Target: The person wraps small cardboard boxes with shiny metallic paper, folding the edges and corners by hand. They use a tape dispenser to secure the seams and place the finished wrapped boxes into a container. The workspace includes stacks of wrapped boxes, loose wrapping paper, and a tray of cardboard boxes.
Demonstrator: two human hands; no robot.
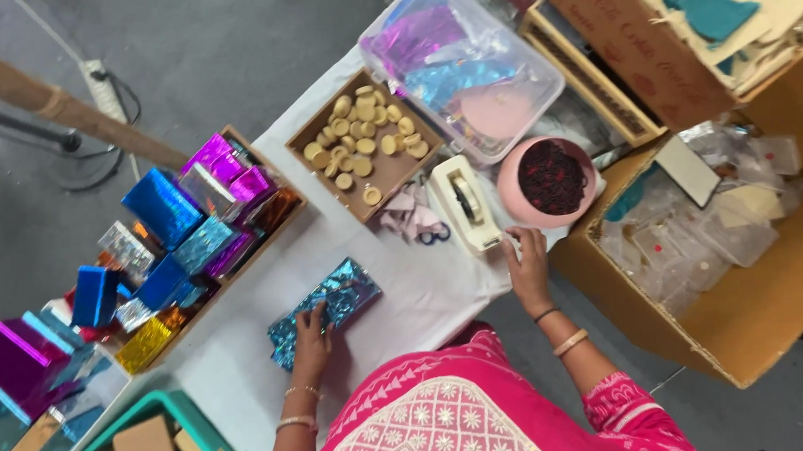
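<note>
One blue foil-wrapped box (325,309) lies on the white table (406,299). The left hand (312,338) presses flat on it, grip open, fingers spread. The right hand (526,262) touches one cream tape dispenser (463,203); whether its grip is closed I cannot tell. One pink bowl (547,181) stands just beside the dispenser.

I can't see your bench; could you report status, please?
Left hand pressing blue foil-wrapped box. Right hand at tape dispenser, grip unclear. Pink bowl close beside.
</note>
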